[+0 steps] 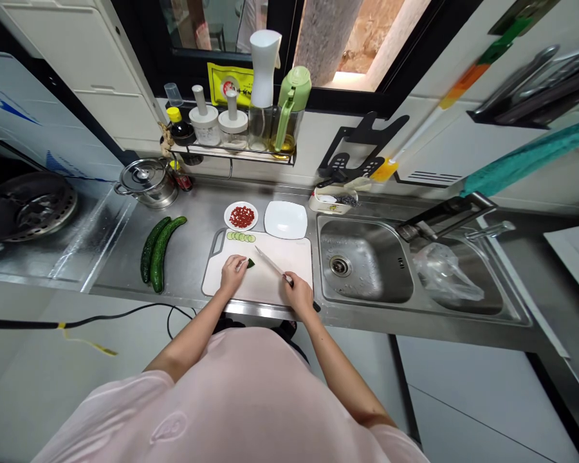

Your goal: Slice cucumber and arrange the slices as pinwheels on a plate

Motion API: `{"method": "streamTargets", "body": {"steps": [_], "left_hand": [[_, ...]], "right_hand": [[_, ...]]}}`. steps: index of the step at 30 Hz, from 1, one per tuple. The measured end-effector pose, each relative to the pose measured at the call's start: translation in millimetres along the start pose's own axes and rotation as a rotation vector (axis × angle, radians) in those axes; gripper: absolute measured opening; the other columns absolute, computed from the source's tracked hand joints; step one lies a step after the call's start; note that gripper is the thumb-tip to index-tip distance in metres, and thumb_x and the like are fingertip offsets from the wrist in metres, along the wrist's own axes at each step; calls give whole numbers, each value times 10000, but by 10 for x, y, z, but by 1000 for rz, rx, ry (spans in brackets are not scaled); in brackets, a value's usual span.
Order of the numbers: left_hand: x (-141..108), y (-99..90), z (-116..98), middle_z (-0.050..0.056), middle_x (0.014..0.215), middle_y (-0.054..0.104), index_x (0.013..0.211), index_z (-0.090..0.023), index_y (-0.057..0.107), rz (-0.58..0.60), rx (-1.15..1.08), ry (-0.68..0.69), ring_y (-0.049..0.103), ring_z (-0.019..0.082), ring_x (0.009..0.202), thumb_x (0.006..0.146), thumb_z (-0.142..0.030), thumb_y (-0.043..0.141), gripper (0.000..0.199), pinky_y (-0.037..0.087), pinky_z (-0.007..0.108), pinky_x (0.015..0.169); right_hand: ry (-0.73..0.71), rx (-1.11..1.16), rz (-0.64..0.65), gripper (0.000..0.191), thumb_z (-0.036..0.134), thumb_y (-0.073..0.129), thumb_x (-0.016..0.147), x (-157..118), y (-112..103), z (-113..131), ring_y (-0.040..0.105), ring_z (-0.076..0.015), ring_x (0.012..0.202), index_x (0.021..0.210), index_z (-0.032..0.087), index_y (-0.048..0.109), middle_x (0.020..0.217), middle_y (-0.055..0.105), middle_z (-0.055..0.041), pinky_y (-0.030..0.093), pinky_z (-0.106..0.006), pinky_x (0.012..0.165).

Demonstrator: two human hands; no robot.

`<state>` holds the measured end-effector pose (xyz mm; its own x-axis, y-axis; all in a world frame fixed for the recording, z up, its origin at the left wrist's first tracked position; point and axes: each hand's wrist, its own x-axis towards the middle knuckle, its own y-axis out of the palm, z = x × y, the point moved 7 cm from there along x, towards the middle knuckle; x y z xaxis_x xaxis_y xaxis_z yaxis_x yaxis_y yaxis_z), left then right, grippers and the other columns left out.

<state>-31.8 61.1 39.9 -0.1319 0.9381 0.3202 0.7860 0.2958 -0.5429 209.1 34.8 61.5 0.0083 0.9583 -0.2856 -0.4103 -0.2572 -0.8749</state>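
My right hand (299,294) is wrapped around the dark handle of a kitchen knife (270,262), whose blade points up and left over a white cutting board (284,257). On the board's left side, the fingers of my left hand (233,274) are bent together at a small dark green cucumber piece (251,263), gripping its end. Behind them, a row of thin cucumber slices (241,237) lies along the board's far edge. Beyond the board stand a white plate of chopped red pieces (242,217) and a bare white square plate (285,220).
Two whole cucumbers (161,254) lie on the steel counter at left, near a lidded pot (147,182). A double sink (367,257) adjoins the board at right, with a plastic bag (446,271) in its far basin. Above, a wall shelf (231,153) carries seasoning jars and bottles.
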Motion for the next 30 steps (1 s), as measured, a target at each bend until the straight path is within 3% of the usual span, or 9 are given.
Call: {"method": "streamTargets", "body": {"steps": [7,12,19,30], "left_hand": [[-21,47,-49,59,917,618,937,-199,656,22,17,92,593,158,888,872,-305,517,186,495,315,820],[-40,90,-30,60,951,637,993,-216,654,45,41,143,597,164,913,877,-293,511,200,496,326,838],[-70,150,5,60,957,661,988,-219,662,79,75,207,608,166,921,891,-276,483,212,500,335,845],[-77,162,10,58,953,660,1038,-235,653,102,92,185,603,166,914,901,-277,458,242,499,340,832]], "right_hand": [[-148,-45,118,357,380,290,963,42,100,306,596,-160,787,1084,211,581,861,672,-42,302,-222,625],[-179,-144,163,353,374,259,973,29,125,453,599,-165,751,1038,195,556,841,663,-59,283,-232,598],[-187,-235,201,330,341,257,973,-3,162,535,614,-188,809,1063,190,536,894,663,-86,330,-249,657],[-175,-272,238,310,325,266,975,-63,145,635,622,-201,858,1086,178,516,929,659,-107,374,-272,715]]}}
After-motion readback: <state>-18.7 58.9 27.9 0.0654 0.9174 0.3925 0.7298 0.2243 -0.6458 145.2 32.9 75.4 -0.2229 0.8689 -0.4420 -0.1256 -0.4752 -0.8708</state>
